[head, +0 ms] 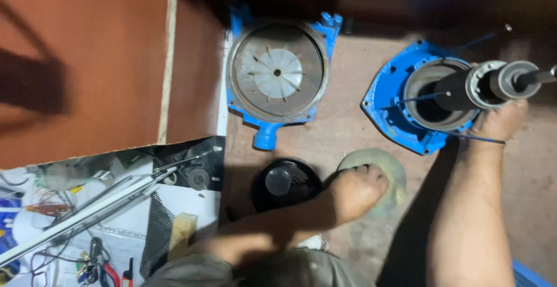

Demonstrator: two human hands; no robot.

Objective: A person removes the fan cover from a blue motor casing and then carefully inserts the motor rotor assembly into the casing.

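Blue-painted motor housing (390, 104) stood upright near the floor's far right edge, right hand (499, 120) closed around its grey rotor shaft (487, 85), apparently steadying it. Left hand (358, 191) pressed a pale disc (390, 168) flat, fingers curled, beside a black cap (285, 182).

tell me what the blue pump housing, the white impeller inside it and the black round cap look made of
Blue pump housing: likely cast metal under glossy blue paint, with thick lugs and a bare grey rim. White impeller: probably moulded plastic, matte, with thin even vanes. Black round cap: smooth and shiny, plastic or painted metal; the look leaves it open.
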